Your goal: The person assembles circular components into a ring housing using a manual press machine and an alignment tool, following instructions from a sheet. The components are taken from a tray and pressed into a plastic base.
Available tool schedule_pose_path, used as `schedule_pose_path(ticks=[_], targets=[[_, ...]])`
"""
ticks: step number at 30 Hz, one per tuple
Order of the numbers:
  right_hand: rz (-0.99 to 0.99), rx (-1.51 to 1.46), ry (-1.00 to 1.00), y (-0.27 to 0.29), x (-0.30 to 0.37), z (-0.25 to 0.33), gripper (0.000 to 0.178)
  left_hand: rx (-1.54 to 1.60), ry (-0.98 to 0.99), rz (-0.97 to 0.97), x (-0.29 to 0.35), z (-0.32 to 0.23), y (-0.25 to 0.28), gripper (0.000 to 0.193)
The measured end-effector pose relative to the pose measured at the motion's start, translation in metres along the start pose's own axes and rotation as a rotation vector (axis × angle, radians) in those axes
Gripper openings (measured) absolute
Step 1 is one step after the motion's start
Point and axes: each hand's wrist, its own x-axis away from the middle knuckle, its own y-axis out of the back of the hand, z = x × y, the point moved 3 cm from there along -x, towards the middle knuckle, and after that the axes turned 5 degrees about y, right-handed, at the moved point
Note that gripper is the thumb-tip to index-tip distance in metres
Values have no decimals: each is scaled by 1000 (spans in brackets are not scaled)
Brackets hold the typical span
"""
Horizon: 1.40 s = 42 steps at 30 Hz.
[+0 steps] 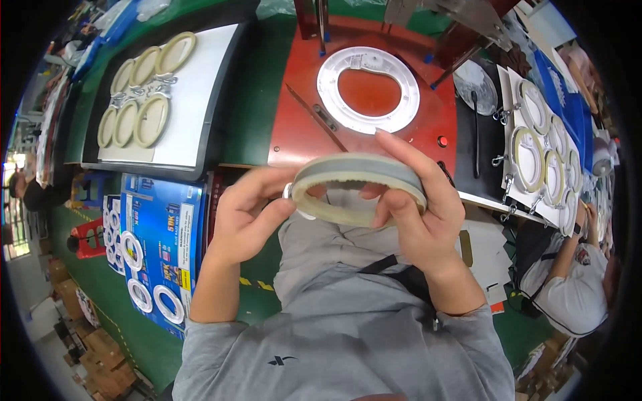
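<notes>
Both of my hands hold a round cream ring with a grey band point(348, 212) in front of my body, tilted so that its hollow middle shows. My left hand point(244, 217) grips the left side, thumb and fingers closed near a small shiny metal piece point(288, 191) at the ring's edge. Around the right side, my right hand point(431, 224) is wrapped, with its thumb on the near rim and a finger reaching over the top. Beyond the ring, a flat white ring-shaped plate point(328, 83) lies on a red machine base point(294, 144).
Metal posts point(461, 43) rise from the red base. To the left, a black tray point(217, 107) carries several cream rings point(150, 119) with clasps. Below it stands a blue printed box point(157, 234) with white rings. On the right, more rings point(528, 160) lie on white card near another person point(568, 294).
</notes>
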Motion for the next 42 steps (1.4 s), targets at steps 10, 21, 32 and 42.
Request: schedule_pose_path(ticks=[10,21,32,42], targets=[[-114,31,208,19,9,-3,25,133,-53,9,-6,34,-15,39],[92,-72,163,57,14,-15,39,-7,47,20,-26,12,-24,39],[-250,1590,-140,151,-5,-57,28,-44,10,-23,-25,25,-10,37],[-434,1421,-186,166,-35,-53,20,-37,56,-46,-27,33,-4,34]])
